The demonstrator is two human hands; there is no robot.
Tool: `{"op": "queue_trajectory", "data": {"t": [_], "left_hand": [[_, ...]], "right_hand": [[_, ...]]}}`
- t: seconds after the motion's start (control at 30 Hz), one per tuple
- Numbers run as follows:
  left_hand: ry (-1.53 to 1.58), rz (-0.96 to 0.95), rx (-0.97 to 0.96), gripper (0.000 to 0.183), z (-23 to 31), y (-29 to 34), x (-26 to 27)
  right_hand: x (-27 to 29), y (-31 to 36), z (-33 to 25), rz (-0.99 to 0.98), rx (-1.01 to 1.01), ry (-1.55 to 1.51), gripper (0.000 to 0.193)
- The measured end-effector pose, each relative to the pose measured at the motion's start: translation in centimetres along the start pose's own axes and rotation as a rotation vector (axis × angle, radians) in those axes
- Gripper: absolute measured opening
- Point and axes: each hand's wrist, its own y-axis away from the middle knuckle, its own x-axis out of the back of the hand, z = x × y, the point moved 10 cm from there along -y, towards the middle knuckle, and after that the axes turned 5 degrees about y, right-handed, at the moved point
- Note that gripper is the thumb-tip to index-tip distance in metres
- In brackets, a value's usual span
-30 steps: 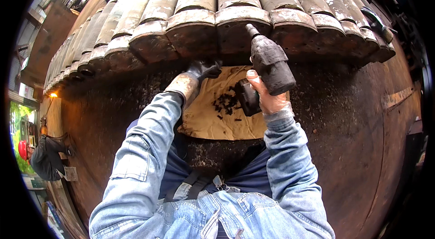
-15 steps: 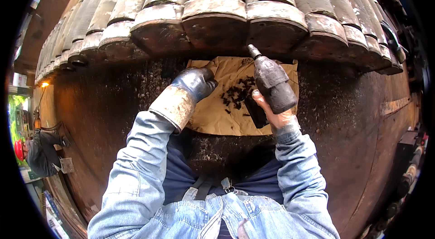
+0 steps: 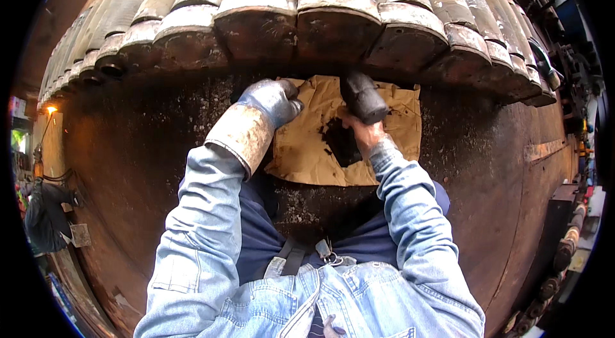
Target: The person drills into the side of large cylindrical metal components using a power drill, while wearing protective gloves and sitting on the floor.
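Note:
My right hand (image 3: 368, 137), bare and darkened with grime, is closed round the grip of a black cordless power driver (image 3: 365, 100). The driver points away from me, and its nose is lost in the shadow below a curved row of large metal segments (image 3: 337, 24). Its dark base (image 3: 344, 144) hangs over a creased sheet of brown paper (image 3: 304, 168) with black crumbs on it. To the left, my left hand (image 3: 271, 101) wears a dark, worn glove with a pale cuff. Its fingers are curled closed at the paper's far left edge; whatever they hold is hidden.
The segments, with worn, flaking pale paint, arch across the far side above my hands. Under the paper lies a dark, dirty, rust-brown surface (image 3: 474, 165). A small lit lamp (image 3: 51, 109) and a dark hanging cloth (image 3: 45, 216) are at far left.
My right hand has swung the driver left and away from me, so its metal tip no longer shows. The left hand stays closed near the same spot. The view has shifted slightly.

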Motion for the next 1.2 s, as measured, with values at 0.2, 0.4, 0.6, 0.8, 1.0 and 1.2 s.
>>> {"op": "queue_trajectory", "data": {"t": [0.2,0.4,0.6,0.8,1.0,1.2], "left_hand": [[0.067,0.000,-0.048,0.036,0.7,1.7,0.5],[0.104,-0.028,-0.064,0.038,1.1,1.7,0.3],[0.145,0.014,-0.044,0.036,0.5,2.4,1.4],[0.233,0.032,-0.074,0.033,-1.0,1.6,0.8],[0.200,-0.002,-0.021,0.032,-1.4,0.9,0.4],[0.212,0.012,-0.010,0.030,-1.8,0.5,0.4]], "right_hand": [[-1.3,-0.8,-0.2,0.019,-0.095,-0.070,0.018],[-2.7,-2.1,1.7,0.012,-0.136,-0.160,0.024],[-4.5,-3.9,1.4,0.127,0.265,0.134,0.033],[-3.7,-4.8,3.7,0.170,0.093,-0.320,0.032],[-3.5,-5.5,4.2,0.107,0.079,-0.256,0.031],[-1.7,-3.0,-1.0,0.266,0.289,0.404,0.039]]}}
